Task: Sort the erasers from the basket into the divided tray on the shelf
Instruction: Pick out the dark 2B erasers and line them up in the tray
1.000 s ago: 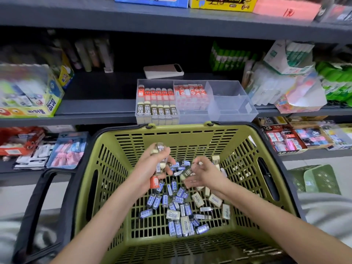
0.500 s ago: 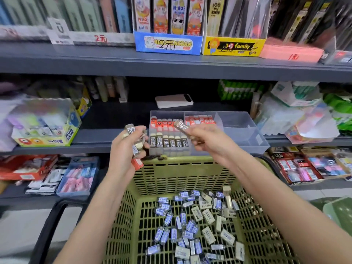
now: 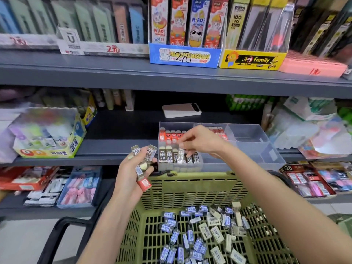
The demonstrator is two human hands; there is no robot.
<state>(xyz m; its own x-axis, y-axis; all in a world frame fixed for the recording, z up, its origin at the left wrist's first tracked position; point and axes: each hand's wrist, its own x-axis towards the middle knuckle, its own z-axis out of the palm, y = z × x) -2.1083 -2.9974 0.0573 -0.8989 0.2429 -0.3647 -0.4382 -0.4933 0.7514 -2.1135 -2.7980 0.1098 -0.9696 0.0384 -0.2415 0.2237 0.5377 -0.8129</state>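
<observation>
A clear divided tray [image 3: 253, 141] stands on the middle shelf, its left compartment filled with rows of red erasers [image 3: 170, 135] and black 2B erasers [image 3: 165, 156]. My right hand [image 3: 202, 140] reaches over that compartment and pinches a black 2B eraser [image 3: 181, 155] down among the front row. My left hand [image 3: 133, 168] hovers left of the tray, gripping a bunch of erasers [image 3: 143, 161], black 2B ones on top and a red one at the bottom. Below, the green basket [image 3: 190, 189] holds several loose blue and white erasers [image 3: 200, 231].
A phone-like white device [image 3: 182, 110] lies behind the tray. A glue display box [image 3: 47, 136] sits at shelf left, packaged goods [image 3: 308, 128] at right. Boxes of stationery fill the upper and lower shelves. The basket's black handle [image 3: 57, 239] hangs at lower left.
Both hands rose out of the basket to the shelf. My right hand carried one black eraser over the tray and lowered it into the front row; my left hand kept its bunch.
</observation>
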